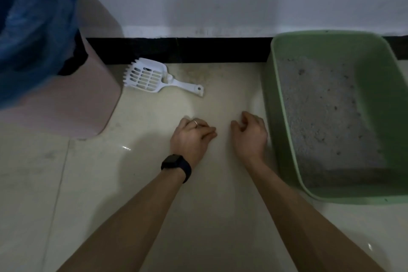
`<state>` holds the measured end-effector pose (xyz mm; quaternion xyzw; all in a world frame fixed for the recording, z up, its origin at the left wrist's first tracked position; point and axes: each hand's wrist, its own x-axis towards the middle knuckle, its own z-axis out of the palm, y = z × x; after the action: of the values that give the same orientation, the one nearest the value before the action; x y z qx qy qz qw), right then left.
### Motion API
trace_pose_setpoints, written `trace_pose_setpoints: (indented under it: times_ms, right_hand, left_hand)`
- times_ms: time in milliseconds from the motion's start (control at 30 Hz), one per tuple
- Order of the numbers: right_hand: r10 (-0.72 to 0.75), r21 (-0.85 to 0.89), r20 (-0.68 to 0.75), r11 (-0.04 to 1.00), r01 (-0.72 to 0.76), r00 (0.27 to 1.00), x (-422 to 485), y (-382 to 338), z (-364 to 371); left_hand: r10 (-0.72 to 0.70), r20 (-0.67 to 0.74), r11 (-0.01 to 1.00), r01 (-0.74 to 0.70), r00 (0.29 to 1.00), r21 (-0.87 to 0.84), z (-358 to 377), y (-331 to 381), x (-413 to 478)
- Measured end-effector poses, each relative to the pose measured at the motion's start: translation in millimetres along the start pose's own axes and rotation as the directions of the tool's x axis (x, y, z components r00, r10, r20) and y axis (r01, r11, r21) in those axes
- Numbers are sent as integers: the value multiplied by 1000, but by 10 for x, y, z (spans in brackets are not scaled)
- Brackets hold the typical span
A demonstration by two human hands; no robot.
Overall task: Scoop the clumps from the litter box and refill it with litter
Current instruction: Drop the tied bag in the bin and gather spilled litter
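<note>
Head view, one entry per item.

1. Scoop point(152, 77): white slotted plastic, flat on the floor tile point(132, 183) against the black skirting point(187, 49). Its long axis runs from the toothed head, far and left beside the bin, to the handle end, nearer and right. The handle points roughly back toward the hands.
2. Left hand point(192, 137): low over the tile, fingers loosely curled, nothing in it. Ring on one finger, dark watch point(176, 165) on the wrist. The scoop lies ahead and to its left, apart from it. This is the nearer hand to the handle, so I judge the pickup falls to it.
3. Right hand point(250, 133): beside the left, fingers likewise slack and curled, holding nothing. It sits just beside the box's left wall.
4. Litter box point(276, 117): green tray to the right, against the wall.
5. Litter point(324, 112): grey, shallow, flecked with darker bits. Clumps cannot be told apart in this dim light.
6. Bin point(88, 99): pink, at left, lined with a blue bag point(33, 28).
7. Refill litter: none in view.

Status: scooping not yet begun.
</note>
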<state>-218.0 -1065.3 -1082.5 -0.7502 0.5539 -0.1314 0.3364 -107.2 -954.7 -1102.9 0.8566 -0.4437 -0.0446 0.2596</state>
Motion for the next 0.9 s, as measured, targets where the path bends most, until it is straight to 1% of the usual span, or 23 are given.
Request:
trace_pose_setpoints:
  times_ms: [33,100,200,300,367,433,533,600,667,767,833,900]
  right_hand:
    - [11,-7,-4,1000,-11,1000,48,-15,-13]
    - [13,-16,0,1000,-13,1000,95,-35,-49]
    - [-35,-37,6,999,35,999,121,-61,-78]
    - [-87,-59,-48,995,84,995,151,-43,-29]
    - [-103,-73,-114,993,95,988,159,-38,35]
    - [-103,-89,-149,992,91,983,180,-56,86]
    - [-101,-130,-155,988,81,983,219,-68,136]
    - [-142,-173,-161,978,114,977,226,-43,172]
    - [-168,-195,-165,972,135,972,227,-4,213]
    - [-172,-168,-149,975,146,974,215,51,239]
    - [-175,-142,-147,978,155,973,208,63,234]
    - [-168,-130,-148,980,149,975,214,49,220]
  left_hand:
    - [14,1,1000,-14,1000,1,2,10,10]
    - [88,26,995,-89,996,51,-11,28,33]
    - [184,83,968,-195,979,158,-13,38,85]
    - [253,31,934,-252,967,253,66,-5,76]
    - [275,-1,929,-266,961,258,123,-57,70]
    - [224,-16,954,-216,974,209,123,-115,116]
    - [57,-73,994,-50,996,97,35,-197,300]
    - [-8,-117,996,17,993,82,-34,-177,491]
    - [-6,-86,995,15,996,103,-32,-131,664]
    - [29,5,992,-29,1000,126,100,-116,762]
    - [67,21,987,-70,998,143,166,-142,778]
    - [134,24,969,-136,991,204,189,-165,795]
